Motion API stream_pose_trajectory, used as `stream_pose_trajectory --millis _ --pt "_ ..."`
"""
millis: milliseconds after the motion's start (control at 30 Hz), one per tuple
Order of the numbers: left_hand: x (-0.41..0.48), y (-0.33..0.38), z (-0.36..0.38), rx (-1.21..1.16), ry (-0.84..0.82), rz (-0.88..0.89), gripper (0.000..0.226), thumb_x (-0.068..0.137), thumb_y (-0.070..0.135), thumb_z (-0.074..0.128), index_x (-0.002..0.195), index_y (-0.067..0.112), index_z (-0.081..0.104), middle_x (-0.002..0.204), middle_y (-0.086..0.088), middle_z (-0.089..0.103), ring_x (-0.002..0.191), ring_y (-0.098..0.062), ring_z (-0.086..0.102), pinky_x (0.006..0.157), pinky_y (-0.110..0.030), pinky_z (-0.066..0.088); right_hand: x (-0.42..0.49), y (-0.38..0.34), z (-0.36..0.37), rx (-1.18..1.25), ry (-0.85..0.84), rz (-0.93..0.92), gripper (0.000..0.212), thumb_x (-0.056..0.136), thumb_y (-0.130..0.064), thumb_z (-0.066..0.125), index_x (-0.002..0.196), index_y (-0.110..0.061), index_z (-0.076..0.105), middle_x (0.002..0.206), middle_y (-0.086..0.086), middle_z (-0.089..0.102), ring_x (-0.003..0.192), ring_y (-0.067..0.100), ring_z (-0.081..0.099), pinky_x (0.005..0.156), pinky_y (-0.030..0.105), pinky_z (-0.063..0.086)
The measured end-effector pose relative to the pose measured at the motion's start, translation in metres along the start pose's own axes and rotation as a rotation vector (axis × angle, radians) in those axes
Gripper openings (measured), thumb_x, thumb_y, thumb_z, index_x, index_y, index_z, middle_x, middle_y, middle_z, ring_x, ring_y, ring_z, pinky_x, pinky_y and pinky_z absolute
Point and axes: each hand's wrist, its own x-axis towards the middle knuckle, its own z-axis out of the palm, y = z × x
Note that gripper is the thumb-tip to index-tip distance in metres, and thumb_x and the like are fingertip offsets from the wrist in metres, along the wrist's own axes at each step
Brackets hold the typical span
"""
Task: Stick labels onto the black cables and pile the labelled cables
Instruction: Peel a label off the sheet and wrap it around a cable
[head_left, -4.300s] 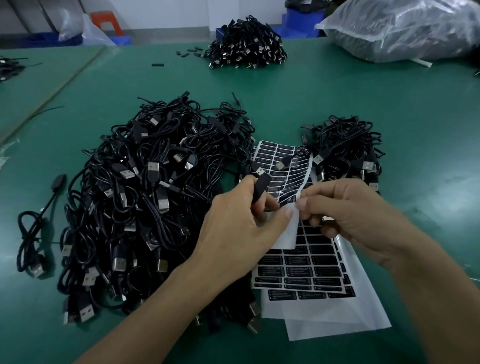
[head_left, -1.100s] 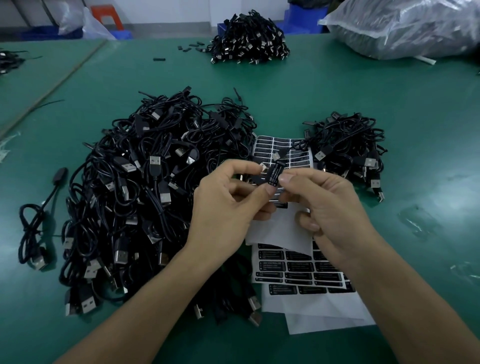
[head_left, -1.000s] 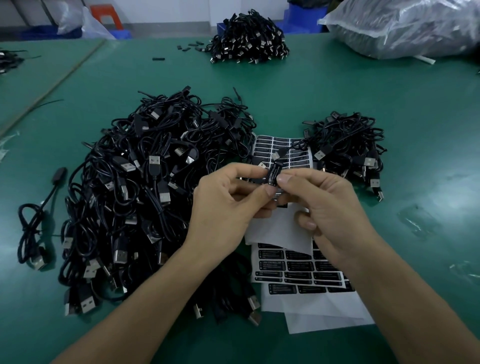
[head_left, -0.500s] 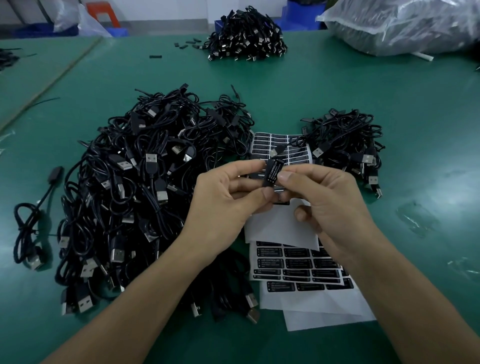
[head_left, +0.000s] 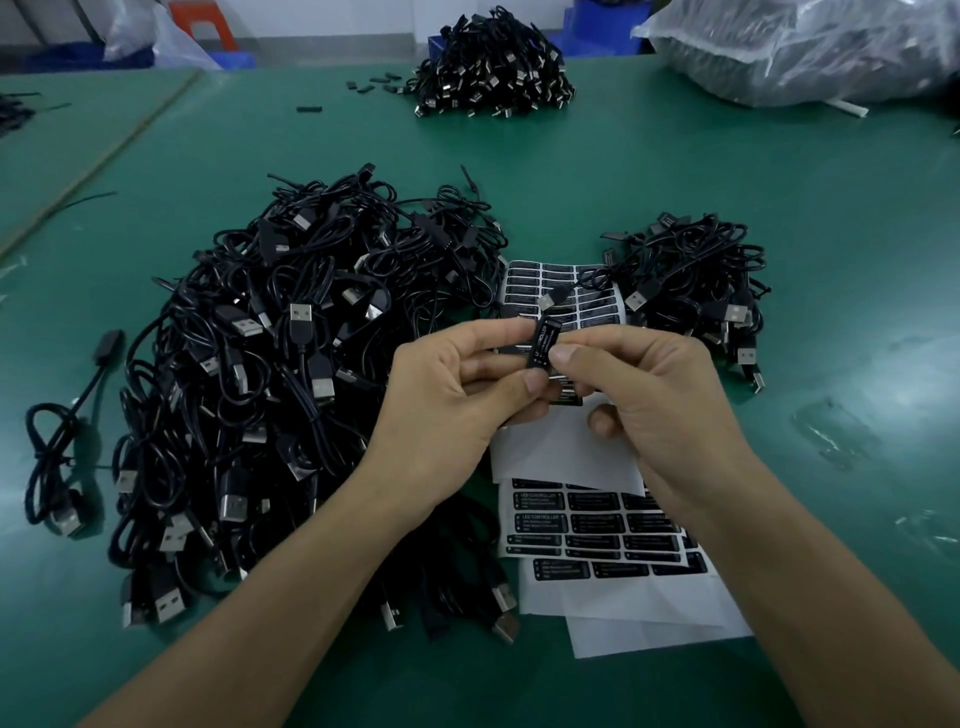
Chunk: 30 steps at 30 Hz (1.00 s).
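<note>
Fingers (head_left: 498, 332) of the left hand (head_left: 452, 400) pinch a small black controller box (head_left: 546, 332) from one side, and the right hand (head_left: 654, 395) pinches it from the other side, so both hands are closed tight on the same little thing, held up over the table. A label (head_left: 540, 354) with white words is on the front of the box, and the right thumb (head_left: 563, 356) presses near its lower end. I think the label is being rubbed down flat. If the thumb pushes sideways, the label can slide and end up crooked, or get a wrinkle. If one corner is not pressed, it may peel up later. The box is tiny and looks smooth, so it can slip out and drop. I cannot see where the wire of this box goes, because the hands hide it. If it is caught in the big pile of cables (head_left: 291, 364) just to the left, a pull may drag other cables along. Under the hands lie the label sheets (head_left: 592, 519), and an arm that brushes them can push them or bend the labels. A plug (head_left: 545, 300) from the small pile of cables (head_left: 691, 280) on the right lies on top of the far sheet (head_left: 524, 283), so moving that pile may tug the sheet. The small pile looks like the finished one; a toss the wrong way mixes this cable into the big pile on the green table (head_left: 779, 166).
</note>
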Motion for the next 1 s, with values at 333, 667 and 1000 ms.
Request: stream_pose_trajectory --millis 333,667,1000 --pt "-0.0009 0.002 0.0005 -0.033 0.006 0.0 0.033 0.085 -0.008 0.07 0.11 0.014 0.066 0.086 -0.009 0.078 0.076 -0.018 0.077 0.067 -0.02 0.058 -0.0001 -0.0003 -0.0006 0.033 -0.03 0.042 0.018 0.085 -0.012 0.073 0.073 -0.023 0.08 0.067 -0.007 0.067 0.06 -0.001 0.054 0.048 0.015 0.04" --pt "-0.001 0.002 0.0011 -0.035 0.007 -0.005 0.033 0.085 -0.007 0.07 0.11 0.014 0.067 0.085 -0.008 0.078 0.077 -0.02 0.077 0.067 -0.02 0.058 -0.0001 -0.0005 0.0006 0.023 -0.026 0.026 0.019 0.084 -0.011 0.073 0.072 -0.024 0.08 0.065 -0.009 0.067 0.057 -0.001 0.054 0.046 0.015 0.038" --pt "-0.0009 0.0015 0.0006 -0.048 0.012 -0.008 0.033 0.083 -0.007 0.07 0.11 0.013 0.067 0.087 -0.01 0.078 0.078 -0.02 0.077 0.068 -0.022 0.059 0.0006 0.0034 0.0009 -0.013 -0.005 -0.11 0.019 0.085 -0.003 0.073 0.074 -0.018 0.079 0.066 -0.002 0.071 0.057 0.003 0.057 0.048 0.014 0.041"
